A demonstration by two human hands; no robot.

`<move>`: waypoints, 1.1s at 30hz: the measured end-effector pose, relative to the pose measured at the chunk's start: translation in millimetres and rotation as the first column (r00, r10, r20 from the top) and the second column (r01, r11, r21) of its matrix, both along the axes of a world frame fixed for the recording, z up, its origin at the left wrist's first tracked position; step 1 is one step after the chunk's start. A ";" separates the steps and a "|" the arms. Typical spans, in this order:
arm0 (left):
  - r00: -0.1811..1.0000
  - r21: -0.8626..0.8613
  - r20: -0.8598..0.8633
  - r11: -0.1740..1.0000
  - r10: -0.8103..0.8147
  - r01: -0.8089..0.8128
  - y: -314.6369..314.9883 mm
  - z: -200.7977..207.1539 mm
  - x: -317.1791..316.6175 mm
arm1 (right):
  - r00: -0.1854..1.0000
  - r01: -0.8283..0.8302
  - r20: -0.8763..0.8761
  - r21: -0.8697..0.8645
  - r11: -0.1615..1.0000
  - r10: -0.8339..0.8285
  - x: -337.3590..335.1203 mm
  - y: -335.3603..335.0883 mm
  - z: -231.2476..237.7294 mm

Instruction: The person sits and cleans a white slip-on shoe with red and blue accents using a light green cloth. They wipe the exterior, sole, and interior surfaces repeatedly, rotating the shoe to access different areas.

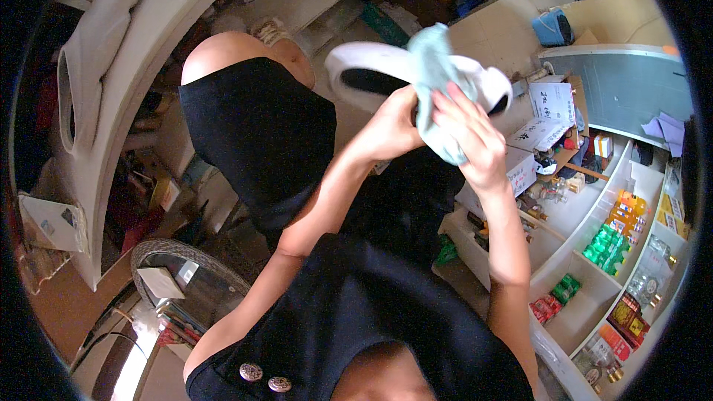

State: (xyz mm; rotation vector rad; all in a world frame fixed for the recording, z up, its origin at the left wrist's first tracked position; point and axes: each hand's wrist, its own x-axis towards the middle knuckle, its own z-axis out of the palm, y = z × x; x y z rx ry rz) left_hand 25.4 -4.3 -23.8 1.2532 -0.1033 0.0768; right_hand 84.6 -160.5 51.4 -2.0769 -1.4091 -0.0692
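In front of me I hold up a white, curved, hollow piece with dark openings, blurred by motion. My left hand is closed on its near side, with the fingers partly hidden behind it. A pale green cloth is draped over the middle of the piece. My right hand presses the bunched cloth against it, fingers bent. A similar white hollow piece lies on the white counter at the far left.
A white counter edge curves along the left. Below it stands a spoked wheel with a tyre. At right, a white compartmented case holds green bottles, orange bottles and red cans. Cardboard boxes stand behind.
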 end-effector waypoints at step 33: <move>0.998 -0.996 0.003 0.087 -0.056 0.008 6.3 59.7 82.5 | 0.615 0.734 -0.590 0.187 0.653 -0.522 -47.5 -46.9 1.2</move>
